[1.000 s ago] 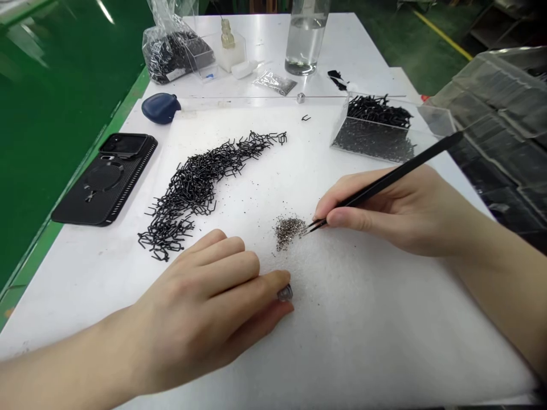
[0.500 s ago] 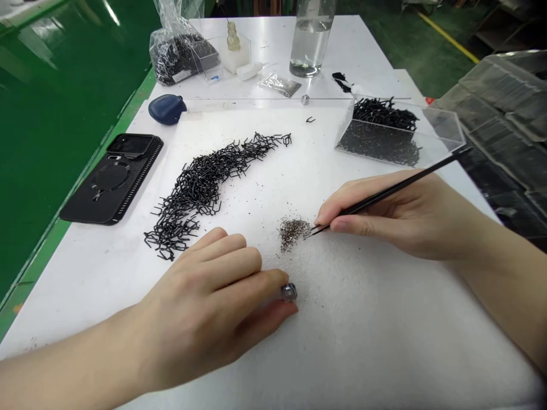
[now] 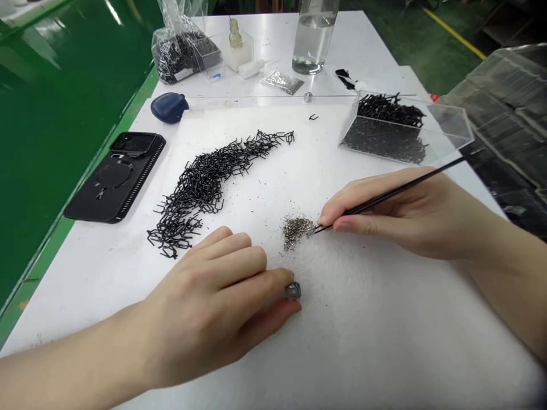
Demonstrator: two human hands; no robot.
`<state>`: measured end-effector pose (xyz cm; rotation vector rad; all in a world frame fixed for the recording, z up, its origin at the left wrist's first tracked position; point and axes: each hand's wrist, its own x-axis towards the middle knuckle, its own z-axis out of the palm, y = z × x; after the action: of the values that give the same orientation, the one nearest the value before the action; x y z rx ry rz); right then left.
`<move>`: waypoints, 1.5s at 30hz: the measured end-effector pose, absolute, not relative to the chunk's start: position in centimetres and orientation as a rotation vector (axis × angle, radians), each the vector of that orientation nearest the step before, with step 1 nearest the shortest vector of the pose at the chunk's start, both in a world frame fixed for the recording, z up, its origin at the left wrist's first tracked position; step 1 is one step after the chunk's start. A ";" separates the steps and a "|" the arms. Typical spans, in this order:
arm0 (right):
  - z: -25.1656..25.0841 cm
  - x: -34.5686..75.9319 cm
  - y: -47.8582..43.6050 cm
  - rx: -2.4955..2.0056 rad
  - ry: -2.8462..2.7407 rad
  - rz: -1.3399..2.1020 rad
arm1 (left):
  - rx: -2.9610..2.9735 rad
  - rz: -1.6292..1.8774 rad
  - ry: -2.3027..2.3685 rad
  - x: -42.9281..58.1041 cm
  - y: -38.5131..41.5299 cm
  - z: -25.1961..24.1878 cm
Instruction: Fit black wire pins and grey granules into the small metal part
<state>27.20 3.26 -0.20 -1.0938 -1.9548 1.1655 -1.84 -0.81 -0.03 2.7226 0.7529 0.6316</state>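
My right hand (image 3: 393, 213) grips black tweezers (image 3: 384, 195) like a pen. Their tips touch the right edge of a small heap of tiny brownish, glittering grains (image 3: 296, 230); whether a grain is between the tips I cannot tell. Between thumb and index finger, my left hand (image 3: 217, 304) pinches a small, shiny, dark-grey part with a rounded end (image 3: 293, 291), just below the heap. The fingers hide most of that part. Beyond my left hand lies a long pile of short, bent black pieces (image 3: 200, 182).
A black phone (image 3: 115, 176) and a dark blue case (image 3: 169, 107) lie at left. A clear box (image 3: 384, 128) of black pieces stands at right. Behind are a plastic bag (image 3: 182, 54), a clear bottle (image 3: 314, 42), a small packet (image 3: 282, 82) and a tiny clear piece (image 3: 307, 97).
The whole view has shifted slightly, moving the scene a little right and up. The tweezer tips have drawn closer together at the heap's edge. My left hand keeps its pinch.
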 end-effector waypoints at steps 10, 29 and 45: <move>0.0 27.0 3.5 -1.121 -1.946 1.188 | 2.710 0.660 0.730 -1.6 -0.7 -0.3; 0.3 27.0 3.6 -1.119 -1.926 1.198 | 2.724 0.629 0.739 -1.8 -0.7 0.0; 0.2 27.3 3.6 -1.106 -1.943 1.218 | 2.683 0.641 0.718 -1.8 -0.7 -0.3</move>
<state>27.28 3.55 0.18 -1.1058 -1.9431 1.2184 -1.83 -0.70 -0.26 2.6832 0.7181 0.6408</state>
